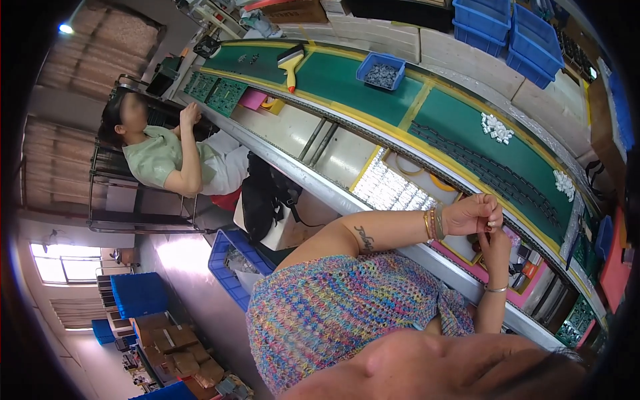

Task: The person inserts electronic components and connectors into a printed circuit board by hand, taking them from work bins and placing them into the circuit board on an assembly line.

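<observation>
My left hand (471, 215), with bracelets at the wrist, is closed in a pinch over the near edge of the bench. Just below it, my right hand (495, 248), wearing a bangle, brings its fingertips up against the left ones. Something tiny and pale may sit between the fingers, too small to name. Beyond the hands, rows of black linked parts (487, 170) lie on the green belt (453, 117). Small white parts form one pile (497, 128) and a second pile (564, 185). Under my left wrist is a yellow-edged tray of shiny silver pieces (393, 187).
Farther left on the belt are a blue bin (381, 71) of grey parts and a yellow-handled scraper (291, 67). Green circuit boards (217, 93) lie near a seated co-worker (160, 150). Blue bins (533, 43) stand behind. A black bag (263, 200) is beside me.
</observation>
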Demonstrator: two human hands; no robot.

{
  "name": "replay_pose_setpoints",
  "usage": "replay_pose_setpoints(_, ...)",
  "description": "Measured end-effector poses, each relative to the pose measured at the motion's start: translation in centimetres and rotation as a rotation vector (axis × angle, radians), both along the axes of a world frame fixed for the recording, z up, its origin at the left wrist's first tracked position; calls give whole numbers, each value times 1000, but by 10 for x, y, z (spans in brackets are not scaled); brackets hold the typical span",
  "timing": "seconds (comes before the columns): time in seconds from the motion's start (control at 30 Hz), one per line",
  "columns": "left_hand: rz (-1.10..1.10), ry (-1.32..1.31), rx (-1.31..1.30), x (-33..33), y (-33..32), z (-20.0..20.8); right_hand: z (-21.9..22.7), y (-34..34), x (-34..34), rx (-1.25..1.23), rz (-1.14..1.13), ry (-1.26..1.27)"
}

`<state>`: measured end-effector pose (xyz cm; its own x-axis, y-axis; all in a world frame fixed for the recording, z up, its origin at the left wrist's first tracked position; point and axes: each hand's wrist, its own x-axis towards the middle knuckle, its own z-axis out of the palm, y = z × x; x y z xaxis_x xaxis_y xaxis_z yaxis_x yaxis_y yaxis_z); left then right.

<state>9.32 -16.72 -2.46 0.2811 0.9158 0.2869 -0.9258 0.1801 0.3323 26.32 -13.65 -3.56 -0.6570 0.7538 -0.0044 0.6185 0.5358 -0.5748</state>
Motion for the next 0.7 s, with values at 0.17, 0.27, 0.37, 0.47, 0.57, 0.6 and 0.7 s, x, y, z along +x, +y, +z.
replay_pose_setpoints(0.17,-109,-98,-79,-1,-1,6,-2,1,5,-15,-22,-61)
replay_pose_setpoints(0.27,-76,-66,-118,-1,0,4,3,0,3,-11,-28,-15)
replay_pose_setpoints(0.37,-64,-47,-139,1,0,1,4,-1,3,-19,-28,-3)
replay_pose_setpoints(0.47,-70,-75,-144,1,-1,2,5,0,4,-26,-22,-22)
replay_pose_setpoints(0.57,-84,-82,-152,1,-1,3,5,-1,4,-31,-27,-15)
replay_pose_setpoints(0.6,-94,-89,-143,1,-1,3,5,-1,4,-31,-35,1)
replay_pose_setpoints(0.7,-99,-76,-163,1,-2,3,7,-1,3,-27,-45,-8)
